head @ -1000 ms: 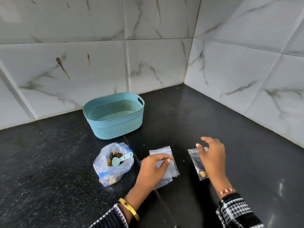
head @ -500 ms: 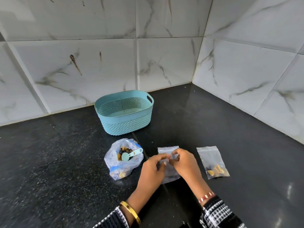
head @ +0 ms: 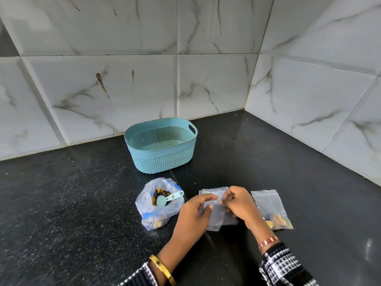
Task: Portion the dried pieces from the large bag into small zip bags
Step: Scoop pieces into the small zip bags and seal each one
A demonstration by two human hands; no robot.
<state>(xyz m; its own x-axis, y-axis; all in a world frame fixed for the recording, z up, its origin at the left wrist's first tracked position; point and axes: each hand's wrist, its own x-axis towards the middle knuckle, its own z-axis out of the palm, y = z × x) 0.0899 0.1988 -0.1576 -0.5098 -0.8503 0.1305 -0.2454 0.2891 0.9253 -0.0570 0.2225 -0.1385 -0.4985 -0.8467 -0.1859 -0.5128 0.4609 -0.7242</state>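
Now that my right hand (head: pixel 239 205) has left the filled small bag (head: pixel 272 209) lying at the right, both hands work the stack of empty zip bags (head: pixel 214 215); left hand (head: pixel 193 213) pinches the top bag too. Large bag (head: pixel 158 205), scoop (head: pixel 168 199) inside, sits just left. Next portion is starting, I judge.
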